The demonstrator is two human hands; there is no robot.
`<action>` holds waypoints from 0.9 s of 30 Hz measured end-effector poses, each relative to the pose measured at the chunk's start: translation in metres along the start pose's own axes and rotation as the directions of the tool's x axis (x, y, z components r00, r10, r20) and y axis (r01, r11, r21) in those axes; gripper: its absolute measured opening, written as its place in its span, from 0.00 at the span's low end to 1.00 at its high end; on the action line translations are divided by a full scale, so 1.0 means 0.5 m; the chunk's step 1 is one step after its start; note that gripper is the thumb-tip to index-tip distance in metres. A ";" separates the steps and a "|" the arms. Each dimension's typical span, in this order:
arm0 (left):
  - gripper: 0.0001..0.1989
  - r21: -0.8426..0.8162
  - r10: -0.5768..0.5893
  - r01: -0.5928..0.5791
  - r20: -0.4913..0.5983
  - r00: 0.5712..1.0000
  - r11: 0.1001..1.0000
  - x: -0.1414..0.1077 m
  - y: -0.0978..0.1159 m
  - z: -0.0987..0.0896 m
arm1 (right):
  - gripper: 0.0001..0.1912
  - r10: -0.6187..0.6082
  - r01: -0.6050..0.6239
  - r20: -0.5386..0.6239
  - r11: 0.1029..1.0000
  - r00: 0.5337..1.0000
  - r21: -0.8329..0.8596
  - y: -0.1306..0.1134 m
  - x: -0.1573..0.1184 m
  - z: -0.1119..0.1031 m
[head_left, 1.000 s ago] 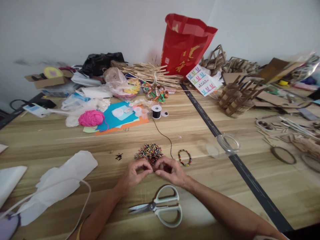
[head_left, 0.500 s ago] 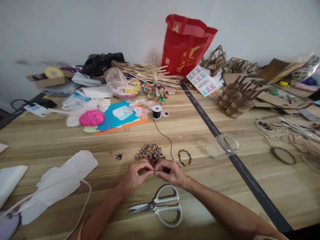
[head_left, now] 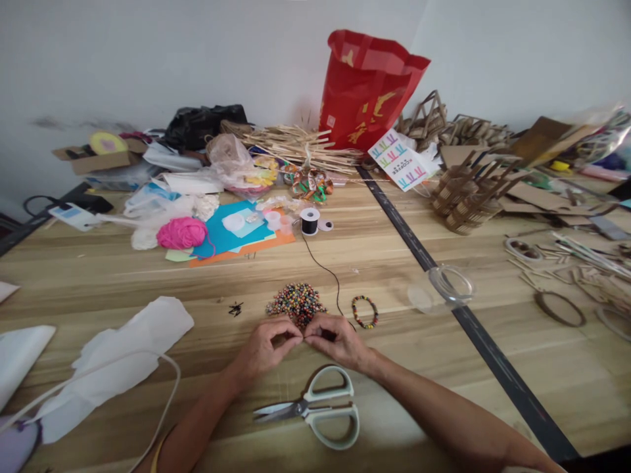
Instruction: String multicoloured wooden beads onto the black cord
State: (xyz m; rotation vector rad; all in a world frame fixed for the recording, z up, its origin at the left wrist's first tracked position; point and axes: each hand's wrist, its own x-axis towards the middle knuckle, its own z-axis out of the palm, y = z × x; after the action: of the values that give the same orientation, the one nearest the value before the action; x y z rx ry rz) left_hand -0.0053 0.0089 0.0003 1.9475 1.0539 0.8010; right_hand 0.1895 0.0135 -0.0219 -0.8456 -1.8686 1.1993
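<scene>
My left hand [head_left: 270, 345] and my right hand [head_left: 336, 338] meet fingertip to fingertip, both pinched, just in front of a heap of small multicoloured beads [head_left: 296, 302]. A thin black cord [head_left: 323, 266] runs from a white spool [head_left: 309, 222] down to the side of my right hand, which seems to grip its end. Whatever sits between the left fingertips is too small to make out. A finished-looking ring of beads, a bracelet [head_left: 365, 312], lies right of my right hand. Scissors [head_left: 308, 408] with pale handles rest below my hands, blades pointing left.
Short black scraps [head_left: 235, 308] lie left of the beads. Farther back are pink yarn [head_left: 182, 233], blue paper [head_left: 217, 230] and a red bag [head_left: 367, 92]. On the right are a clear round lid [head_left: 451, 284], woven baskets [head_left: 461, 200] and sticks. A white cable [head_left: 170, 361] crosses the left.
Both hands keep the same pinch at the same spot, with hardly any visible movement. The view has shifted very slightly.
</scene>
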 end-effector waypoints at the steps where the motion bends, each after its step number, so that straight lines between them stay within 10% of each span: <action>1: 0.07 -0.007 -0.005 0.005 -0.004 1.000 1.000 0.000 0.001 -0.003 | 0.10 -0.013 0.013 -0.001 1.000 1.000 -0.014 -0.001 0.001 -0.001; 10: 0.08 0.016 -0.106 0.110 -0.182 0.978 0.994 -0.001 -0.027 -0.049 | 0.10 -0.055 0.054 -0.045 0.998 0.997 -0.025 0.004 0.005 -0.004; 27: 0.07 0.452 -0.033 0.041 -0.024 0.999 0.891 -0.010 -0.058 -0.050 | 0.10 0.069 -0.070 -0.072 0.998 0.995 -0.006 0.005 0.008 -0.001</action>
State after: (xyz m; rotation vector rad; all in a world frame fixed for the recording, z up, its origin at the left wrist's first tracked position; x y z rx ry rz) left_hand -0.0388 0.0233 -0.0120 2.2991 1.3783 0.5828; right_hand 0.1881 0.0178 -0.0234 -0.9527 -1.8006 1.1885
